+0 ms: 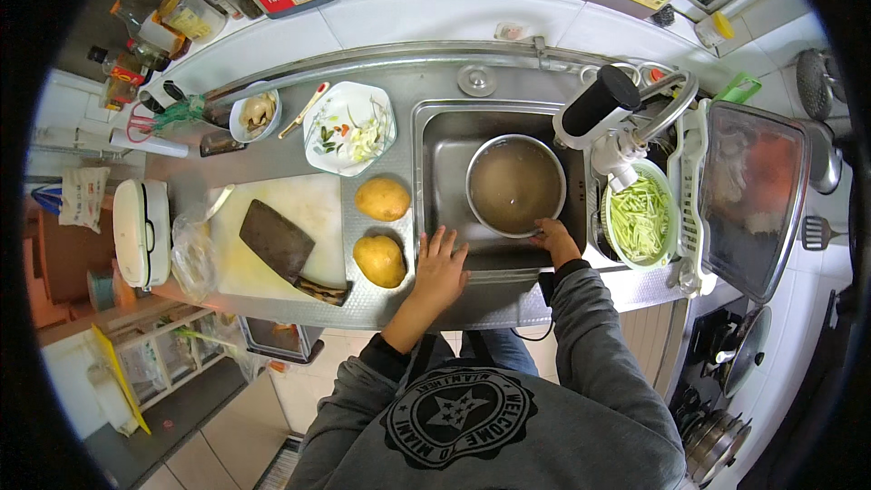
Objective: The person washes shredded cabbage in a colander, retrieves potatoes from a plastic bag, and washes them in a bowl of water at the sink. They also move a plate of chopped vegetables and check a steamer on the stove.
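Note:
A round metal bowl [516, 184] of cloudy, brownish water stands in the stainless steel sink [442, 177]. My right hand [554, 241] grips its near rim, the fingertips partly hidden at the edge. Over the sink's front left corner, my left hand [441, 265] is spread with nothing in it. Two peeled-looking yellow potatoes, one nearer [379, 261] and one farther [382, 199], lie on the counter left of the sink. Beyond them a Chinese cleaver [277, 238] rests on a white cutting board [320, 197], its handle pointing towards me.
Right of the sink, a green colander [670, 245] holds shredded green vegetable beneath the faucet [616, 150]. A white plate [316, 156] bears chopped garlic and chillies. Beside it are a peeler-like tool [304, 110] and a small bowl [238, 124]. A clear-lidded rack [755, 197] stands far right.

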`<state>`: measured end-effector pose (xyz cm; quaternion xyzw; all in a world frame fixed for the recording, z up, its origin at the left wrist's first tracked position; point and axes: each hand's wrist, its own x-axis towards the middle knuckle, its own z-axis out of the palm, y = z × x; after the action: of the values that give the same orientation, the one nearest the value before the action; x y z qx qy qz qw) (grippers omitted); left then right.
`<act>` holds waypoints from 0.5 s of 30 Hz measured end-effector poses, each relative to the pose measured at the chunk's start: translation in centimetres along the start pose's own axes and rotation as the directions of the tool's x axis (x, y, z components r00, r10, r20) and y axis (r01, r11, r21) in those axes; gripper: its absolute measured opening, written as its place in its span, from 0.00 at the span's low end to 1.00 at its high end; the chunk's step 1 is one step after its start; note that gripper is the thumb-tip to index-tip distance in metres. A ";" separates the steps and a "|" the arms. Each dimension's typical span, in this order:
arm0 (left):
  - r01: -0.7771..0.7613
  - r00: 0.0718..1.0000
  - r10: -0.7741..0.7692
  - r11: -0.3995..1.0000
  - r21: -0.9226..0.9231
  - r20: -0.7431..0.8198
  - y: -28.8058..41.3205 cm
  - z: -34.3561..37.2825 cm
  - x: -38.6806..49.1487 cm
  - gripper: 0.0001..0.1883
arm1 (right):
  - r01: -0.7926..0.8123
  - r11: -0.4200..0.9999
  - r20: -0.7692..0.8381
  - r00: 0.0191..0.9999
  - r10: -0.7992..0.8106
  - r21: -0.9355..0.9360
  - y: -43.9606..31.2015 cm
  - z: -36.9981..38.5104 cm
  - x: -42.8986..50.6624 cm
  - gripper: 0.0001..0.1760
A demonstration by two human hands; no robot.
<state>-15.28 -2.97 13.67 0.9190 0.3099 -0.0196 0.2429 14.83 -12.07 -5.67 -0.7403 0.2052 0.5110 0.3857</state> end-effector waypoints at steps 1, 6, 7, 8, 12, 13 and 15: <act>0.023 0.999 -0.024 1.000 0.019 0.022 0.0 0.3 0.4 0.28 | -0.037 0.999 -0.014 0.999 0.037 0.014 0.0 -0.2 0.7 0.23; 0.055 0.998 -0.053 0.997 -0.061 0.041 0.4 1.3 0.9 0.29 | -0.131 0.989 0.186 0.972 0.143 -0.072 -0.8 -1.1 2.7 0.18; 0.069 0.995 -0.063 0.995 -0.074 0.082 0.5 1.5 0.9 0.29 | -0.123 0.987 0.209 0.968 0.142 -0.099 -1.1 -1.0 2.7 0.17; 0.064 0.996 -0.058 0.995 -0.079 0.072 0.6 1.5 1.0 0.29 | -0.148 0.985 0.229 0.959 0.164 -0.089 -1.3 -0.8 2.4 0.16; 0.074 0.992 -0.064 0.994 -0.082 0.112 0.9 1.4 0.9 0.30 | -0.121 0.991 0.239 0.962 0.130 -0.052 -2.6 -0.1 0.2 0.14; 0.070 0.990 -0.060 0.995 -0.073 0.124 0.9 1.2 0.9 0.30 | -0.100 0.994 0.191 0.976 0.105 -0.038 -3.1 -0.1 -0.5 0.14; 0.059 0.990 -0.049 0.995 -0.076 0.134 1.0 1.0 0.7 0.30 | -0.018 0.999 0.165 0.986 0.022 -0.029 -3.9 0.1 -2.1 0.13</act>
<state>-13.99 -3.67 13.11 0.8965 0.3184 -0.0746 0.2990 16.67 -9.81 -2.35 -0.6985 0.1728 0.5774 0.3858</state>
